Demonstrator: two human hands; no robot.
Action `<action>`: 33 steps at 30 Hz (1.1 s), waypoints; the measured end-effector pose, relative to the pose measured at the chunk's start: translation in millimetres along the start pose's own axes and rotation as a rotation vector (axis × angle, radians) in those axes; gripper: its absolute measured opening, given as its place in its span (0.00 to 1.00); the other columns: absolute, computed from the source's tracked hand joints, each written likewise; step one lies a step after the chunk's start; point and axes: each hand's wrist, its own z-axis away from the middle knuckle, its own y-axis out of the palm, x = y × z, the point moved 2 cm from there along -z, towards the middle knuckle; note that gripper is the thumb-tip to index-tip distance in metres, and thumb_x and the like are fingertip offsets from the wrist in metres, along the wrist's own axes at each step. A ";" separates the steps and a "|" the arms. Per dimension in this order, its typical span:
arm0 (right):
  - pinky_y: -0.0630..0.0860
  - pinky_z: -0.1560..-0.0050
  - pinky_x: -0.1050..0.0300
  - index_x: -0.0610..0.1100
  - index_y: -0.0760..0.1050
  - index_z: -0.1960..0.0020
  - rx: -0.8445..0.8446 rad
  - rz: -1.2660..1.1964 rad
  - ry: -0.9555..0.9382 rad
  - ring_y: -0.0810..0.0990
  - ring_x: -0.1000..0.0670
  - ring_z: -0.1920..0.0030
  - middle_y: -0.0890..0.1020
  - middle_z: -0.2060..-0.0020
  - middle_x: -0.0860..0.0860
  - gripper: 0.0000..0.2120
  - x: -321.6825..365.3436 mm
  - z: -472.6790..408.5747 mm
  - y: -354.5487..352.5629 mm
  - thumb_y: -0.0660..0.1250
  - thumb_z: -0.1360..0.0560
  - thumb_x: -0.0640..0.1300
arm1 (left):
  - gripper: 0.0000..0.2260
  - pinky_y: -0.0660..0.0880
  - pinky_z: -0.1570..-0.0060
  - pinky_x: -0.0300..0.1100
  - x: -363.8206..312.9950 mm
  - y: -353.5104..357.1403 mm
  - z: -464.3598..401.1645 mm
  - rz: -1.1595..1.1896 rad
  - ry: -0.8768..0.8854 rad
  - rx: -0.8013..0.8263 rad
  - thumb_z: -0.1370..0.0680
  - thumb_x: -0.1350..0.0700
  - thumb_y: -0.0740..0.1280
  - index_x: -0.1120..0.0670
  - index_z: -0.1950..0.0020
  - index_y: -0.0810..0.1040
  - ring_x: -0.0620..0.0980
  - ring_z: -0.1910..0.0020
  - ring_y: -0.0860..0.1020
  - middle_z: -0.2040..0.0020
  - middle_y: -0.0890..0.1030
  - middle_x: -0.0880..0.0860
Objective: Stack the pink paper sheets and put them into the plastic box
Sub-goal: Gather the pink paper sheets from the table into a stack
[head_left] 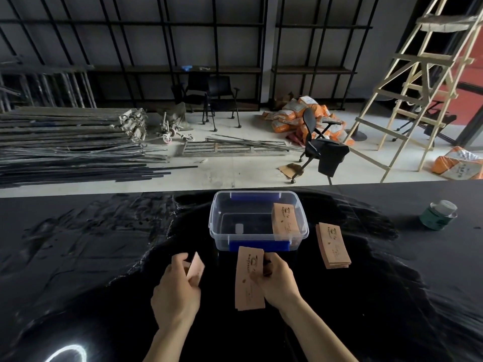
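Note:
A clear plastic box (257, 202) with blue latches stands on the black table, just beyond my hands. A stack of pink printed sheets (285, 222) leans inside its right end. A second pile of pink sheets (333, 245) lies on the table to the right of the box. My right hand (278, 279) grips a flat bundle of pink sheets (248, 278) in front of the box. My left hand (176, 286) holds a smaller pink sheet (196, 269) edge-on, a little left of the bundle.
A green tin with a pale lid (439, 214) stands far right on the black table (78, 244). Beyond the table's far edge are an office chair (317, 147), a wooden ladder (407, 87), metal poles and orange sacks on the floor.

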 end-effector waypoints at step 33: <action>0.87 0.49 0.45 0.48 0.78 0.36 0.025 -0.065 0.008 0.87 0.48 0.47 0.86 0.47 0.49 0.18 -1.7 -2.6 19.1 0.73 0.25 0.37 | 0.19 0.78 0.44 0.43 -2.1 25.8 2.0 0.228 0.116 0.068 0.23 0.55 0.72 0.49 0.32 0.75 0.48 0.42 0.80 0.43 0.81 0.47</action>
